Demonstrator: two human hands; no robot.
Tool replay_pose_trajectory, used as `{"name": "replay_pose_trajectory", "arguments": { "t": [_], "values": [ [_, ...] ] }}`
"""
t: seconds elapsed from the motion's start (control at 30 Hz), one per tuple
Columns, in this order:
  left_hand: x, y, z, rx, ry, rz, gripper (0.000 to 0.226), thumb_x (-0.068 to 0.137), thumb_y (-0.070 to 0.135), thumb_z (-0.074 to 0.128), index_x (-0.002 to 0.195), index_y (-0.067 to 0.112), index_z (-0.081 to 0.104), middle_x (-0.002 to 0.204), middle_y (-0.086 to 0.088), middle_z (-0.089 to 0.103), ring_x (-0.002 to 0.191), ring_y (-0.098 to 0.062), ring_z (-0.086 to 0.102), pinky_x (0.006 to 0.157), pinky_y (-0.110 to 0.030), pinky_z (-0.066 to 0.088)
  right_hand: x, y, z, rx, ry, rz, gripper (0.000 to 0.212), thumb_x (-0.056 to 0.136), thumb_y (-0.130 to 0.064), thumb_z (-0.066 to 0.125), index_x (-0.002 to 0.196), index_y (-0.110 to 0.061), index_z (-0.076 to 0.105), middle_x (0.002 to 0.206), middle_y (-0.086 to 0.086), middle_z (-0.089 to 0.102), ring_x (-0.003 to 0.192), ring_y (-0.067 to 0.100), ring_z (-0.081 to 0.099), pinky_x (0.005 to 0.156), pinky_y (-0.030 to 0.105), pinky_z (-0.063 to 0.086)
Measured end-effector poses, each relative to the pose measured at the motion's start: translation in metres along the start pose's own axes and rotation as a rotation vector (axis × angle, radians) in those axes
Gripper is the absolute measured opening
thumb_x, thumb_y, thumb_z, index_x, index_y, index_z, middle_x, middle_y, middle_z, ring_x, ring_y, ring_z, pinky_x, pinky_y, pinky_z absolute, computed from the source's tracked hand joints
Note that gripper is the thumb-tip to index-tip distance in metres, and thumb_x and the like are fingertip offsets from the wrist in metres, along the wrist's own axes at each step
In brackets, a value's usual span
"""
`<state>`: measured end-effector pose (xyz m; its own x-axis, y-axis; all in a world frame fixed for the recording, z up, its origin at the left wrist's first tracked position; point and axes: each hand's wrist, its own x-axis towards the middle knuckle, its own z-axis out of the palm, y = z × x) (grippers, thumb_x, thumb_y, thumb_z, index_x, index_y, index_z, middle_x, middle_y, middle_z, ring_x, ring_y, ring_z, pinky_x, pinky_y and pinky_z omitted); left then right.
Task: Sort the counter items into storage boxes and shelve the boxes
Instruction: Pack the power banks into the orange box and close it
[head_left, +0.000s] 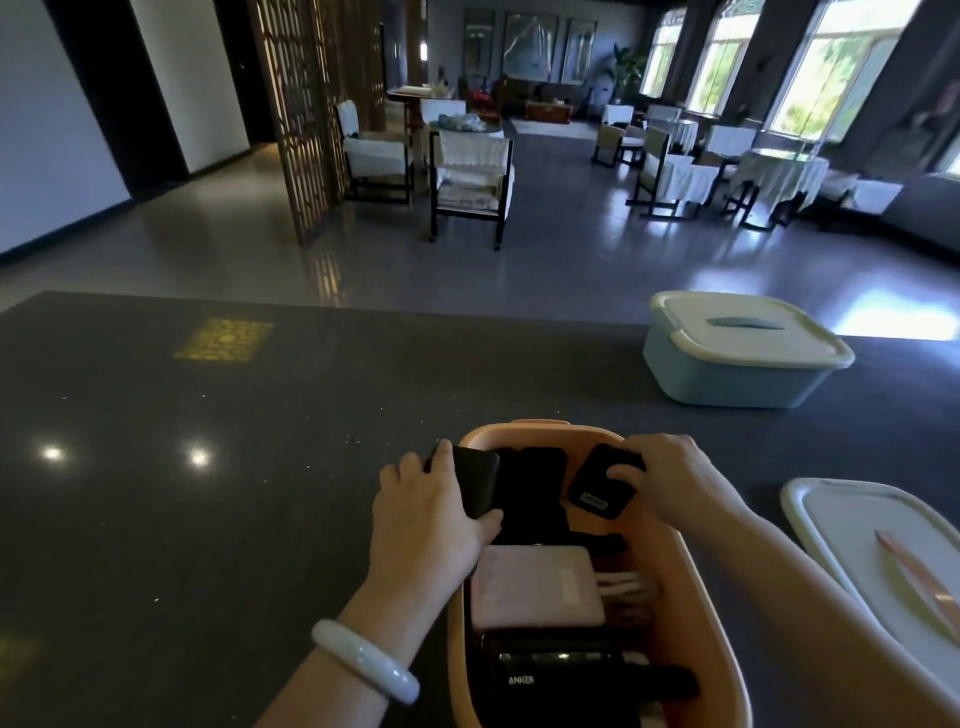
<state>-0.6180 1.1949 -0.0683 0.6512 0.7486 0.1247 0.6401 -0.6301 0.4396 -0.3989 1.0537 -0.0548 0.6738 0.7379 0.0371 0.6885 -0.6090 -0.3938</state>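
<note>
Two hands' fingers gripping black power banks (475, 486) over orange box (691, 582), lidded blue box (737, 374) behind, loose lid (852, 530) right

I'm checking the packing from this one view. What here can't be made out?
- Orange box, head view: near end cut off by the bottom edge.
- Blue box: contents hidden by its shut lid.
- Loose lid: cut off by the right edge.
- Items under the left hand: too dark to identify.

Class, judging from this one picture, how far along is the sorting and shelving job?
Done: the blue box sits lidded on the counter. In hand: the left hand and right hand each hold a black device over the open orange box, already holding power banks. Left: fit the white lid lying beside it, then shelve both boxes.
</note>
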Motion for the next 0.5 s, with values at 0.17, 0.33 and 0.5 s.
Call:
{"name": "replay_pose_trajectory", "arguments": {
  "t": [0.17,0.33,0.5],
  "values": [
    [-0.001,0.005,-0.001,0.049,0.030,0.073,0.090,0.078,0.064,0.061,0.147,0.023,0.022,0.131,-0.005,0.043,0.118,-0.022,0.041,0.096,-0.034,0.044,0.019,-0.004,0.006,-0.118,-0.061,0.047,0.016,0.088,-0.026,0.065,0.085,-0.011,0.064,0.082,0.004,0.062,0.072,0.019,0.058,0.062,0.032,0.047],
    [-0.001,0.007,0.000,0.062,0.036,0.087,0.089,0.078,0.065,0.060,0.146,0.024,0.021,0.129,-0.003,0.041,0.117,-0.020,0.040,0.095,-0.031,0.041,0.019,-0.006,0.011,-0.257,0.003,0.026,0.019,0.085,-0.034,0.067,0.097,-0.019,0.067,0.092,0.001,0.068,0.084,0.022,0.064,0.065,0.031,0.048],
    [-0.001,0.007,0.001,0.053,0.008,0.047,0.091,0.077,0.065,0.060,0.147,0.025,0.018,0.132,-0.004,0.039,0.120,-0.022,0.037,0.096,-0.033,0.040,0.015,0.009,0.029,-0.163,0.066,0.005,0.025,0.079,-0.039,0.075,0.096,-0.023,0.066,0.096,-0.004,0.051,0.086,0.014,0.049,0.069,0.024,0.039]
  ]
}}
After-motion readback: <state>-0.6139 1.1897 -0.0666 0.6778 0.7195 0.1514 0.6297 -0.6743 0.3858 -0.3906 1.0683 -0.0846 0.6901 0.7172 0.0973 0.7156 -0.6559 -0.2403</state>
